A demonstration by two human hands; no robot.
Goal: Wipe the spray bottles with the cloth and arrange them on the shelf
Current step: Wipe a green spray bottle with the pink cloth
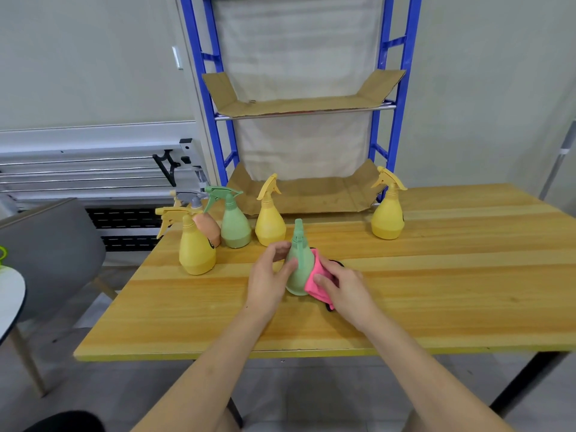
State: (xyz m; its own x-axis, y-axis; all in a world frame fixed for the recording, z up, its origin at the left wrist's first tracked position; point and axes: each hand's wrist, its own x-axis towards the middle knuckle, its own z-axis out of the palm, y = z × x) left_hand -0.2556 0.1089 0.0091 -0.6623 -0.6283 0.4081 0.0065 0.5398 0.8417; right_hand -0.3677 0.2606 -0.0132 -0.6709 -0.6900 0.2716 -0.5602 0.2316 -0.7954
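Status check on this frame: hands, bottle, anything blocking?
Left hand grips green bottle; right hand presses pink cloth to it. Shelf bare of bottles. Nothing blocking.

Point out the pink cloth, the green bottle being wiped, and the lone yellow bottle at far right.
pink cloth [315, 280], head view, its bunched middle.
held green bottle [300, 269], head view, its body.
far-right yellow bottle [387, 218], head view, its body.

Beside the blue shelf frame [386, 98]: a yellow wood-grain table [436, 275], yellow, green and orange bottles [269, 219], a pink cloth [314, 280].
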